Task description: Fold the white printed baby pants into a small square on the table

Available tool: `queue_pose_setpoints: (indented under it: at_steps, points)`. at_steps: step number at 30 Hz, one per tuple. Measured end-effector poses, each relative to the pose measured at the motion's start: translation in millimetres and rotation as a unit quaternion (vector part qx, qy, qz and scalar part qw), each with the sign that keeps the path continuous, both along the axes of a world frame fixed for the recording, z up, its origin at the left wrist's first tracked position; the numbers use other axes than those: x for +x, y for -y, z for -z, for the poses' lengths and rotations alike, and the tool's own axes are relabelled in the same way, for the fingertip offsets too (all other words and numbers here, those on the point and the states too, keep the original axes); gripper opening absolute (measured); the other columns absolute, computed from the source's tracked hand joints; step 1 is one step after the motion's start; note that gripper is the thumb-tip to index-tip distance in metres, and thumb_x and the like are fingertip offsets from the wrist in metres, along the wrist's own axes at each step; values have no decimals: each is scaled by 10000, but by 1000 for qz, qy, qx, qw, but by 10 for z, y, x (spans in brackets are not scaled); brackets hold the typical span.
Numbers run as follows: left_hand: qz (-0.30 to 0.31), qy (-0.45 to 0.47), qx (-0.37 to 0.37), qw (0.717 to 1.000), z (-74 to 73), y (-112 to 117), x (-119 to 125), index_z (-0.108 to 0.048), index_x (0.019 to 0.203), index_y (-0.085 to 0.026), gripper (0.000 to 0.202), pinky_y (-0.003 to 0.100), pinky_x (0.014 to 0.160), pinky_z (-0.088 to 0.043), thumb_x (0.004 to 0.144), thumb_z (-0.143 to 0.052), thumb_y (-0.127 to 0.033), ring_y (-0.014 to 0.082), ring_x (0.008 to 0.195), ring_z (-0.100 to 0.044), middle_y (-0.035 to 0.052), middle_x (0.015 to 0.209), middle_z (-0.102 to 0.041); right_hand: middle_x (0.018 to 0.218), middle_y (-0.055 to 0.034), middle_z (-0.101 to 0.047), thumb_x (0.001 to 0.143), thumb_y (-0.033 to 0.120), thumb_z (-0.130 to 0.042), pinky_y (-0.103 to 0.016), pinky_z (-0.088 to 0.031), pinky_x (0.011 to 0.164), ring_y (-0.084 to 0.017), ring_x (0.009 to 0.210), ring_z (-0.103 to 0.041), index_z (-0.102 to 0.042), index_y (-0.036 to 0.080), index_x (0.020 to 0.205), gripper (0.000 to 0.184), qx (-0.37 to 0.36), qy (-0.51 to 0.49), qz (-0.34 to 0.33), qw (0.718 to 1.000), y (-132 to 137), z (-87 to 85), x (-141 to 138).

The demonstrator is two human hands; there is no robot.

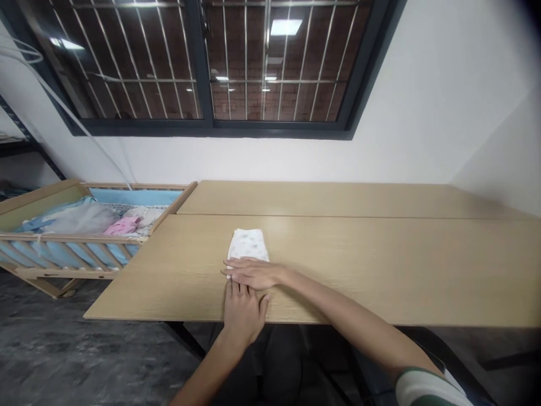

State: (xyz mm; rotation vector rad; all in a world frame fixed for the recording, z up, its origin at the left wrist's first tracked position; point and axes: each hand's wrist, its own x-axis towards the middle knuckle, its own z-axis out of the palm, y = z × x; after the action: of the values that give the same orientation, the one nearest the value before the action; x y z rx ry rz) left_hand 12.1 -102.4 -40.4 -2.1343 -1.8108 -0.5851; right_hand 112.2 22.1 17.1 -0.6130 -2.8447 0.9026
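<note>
A small folded white cloth (pixel 249 244) with a faint grey print lies on the wooden table, left of its middle. Across the cloth's near part rests my right hand (pixel 256 274), flat with the fingers stretched out to the left. My left hand (pixel 244 310) lies palm down on the table's near side, its fingers pointing forward and the thumb apart. Its fingertips meet the underside of my right hand, which hides them in part. The near edge of the cloth is covered by my hands.
The light wooden table (pixel 380 265) has a seam along its back part. At its left stands a wooden crib (pixel 84 239) holding a pink cloth (pixel 123 225) and a bluish-white bundle (pixel 80 217). A barred window (pixel 207 67) is above the table.
</note>
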Motion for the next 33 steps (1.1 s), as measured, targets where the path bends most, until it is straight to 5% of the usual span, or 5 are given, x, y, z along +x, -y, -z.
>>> queue_pose_setpoints:
  at_steps: [10,17,22,28,33]
  points:
    - [39,9,-20,999,15,-91,-172,-559,1392,-51,525,556,1105,-399,1005,-427,-381,390,1371,-482,261,1446,-542,1696,-33,-151,1063,539,-231,-462,-54,1275,-235,1575,-94,-224,246,1632,640,150,89,144,974,-1082,219,72]
    - [184,70,-118,973,-154,-399,-806,-667,1255,-212,366,396,1063,-475,974,-446,-135,227,1244,-606,87,1319,-683,1612,-136,-377,1042,458,-352,-501,-235,1220,-281,1498,-309,-443,190,1515,551,198,-89,262,940,-835,293,222]
    - [197,114,-131,965,-280,-623,-1120,-712,1135,-211,258,441,1087,-441,968,-526,-278,256,1221,-601,93,1275,-700,1209,-130,-706,975,523,-523,-448,-506,991,-273,1100,-653,-696,167,1198,454,-29,-169,243,955,-691,109,575]
    - [190,179,-170,950,-429,-860,-1119,-689,1031,-189,342,380,952,-476,1017,-396,-363,255,1024,-669,115,1074,-744,1587,-105,-427,637,654,-849,-448,-344,1194,-330,1443,-414,-529,251,1486,993,-58,-9,139,989,-551,-113,822]
    - [170,248,-195,934,-536,-1163,-1102,-657,950,-171,381,317,749,-472,990,-414,-462,234,821,-664,88,902,-736,1633,-115,-344,570,688,-868,-501,-276,1222,-377,1503,-298,-461,259,1537,1133,-26,38,151,987,-496,-95,784]
